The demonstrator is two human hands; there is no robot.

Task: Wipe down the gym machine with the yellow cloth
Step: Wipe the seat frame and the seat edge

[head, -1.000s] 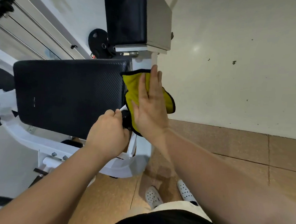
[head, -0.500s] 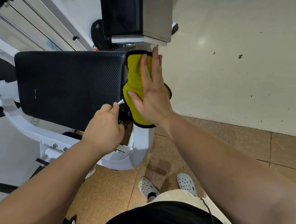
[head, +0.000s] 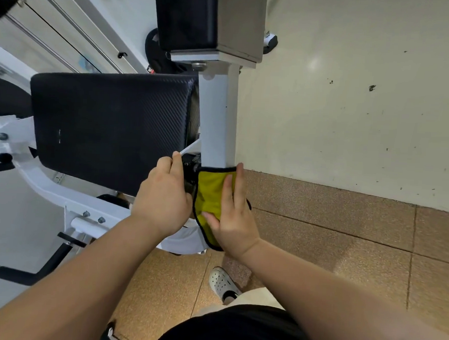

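The gym machine has a white frame post (head: 217, 117) running down beside a black padded seat (head: 110, 128), with a second black pad (head: 187, 15) above. A yellow cloth (head: 209, 192) with black edging lies flat against the lower end of the post. My right hand (head: 232, 217) presses it there with straight fingers. Beside it, my left hand (head: 164, 195) has its fingers curled round a black knob (head: 191, 165) at the seat's edge; most of the knob is hidden.
A pale wall (head: 354, 99) rises right of the post above a brown tiled floor (head: 344, 250). A black handle bar (head: 27, 273) sticks out at lower left. Cables and rails (head: 69, 29) run at upper left. My white shoe (head: 221, 282) is below.
My right hand has slid the yellow cloth down the white post, from just under the upper pad to the post's lower end. My left hand stays on the knob.
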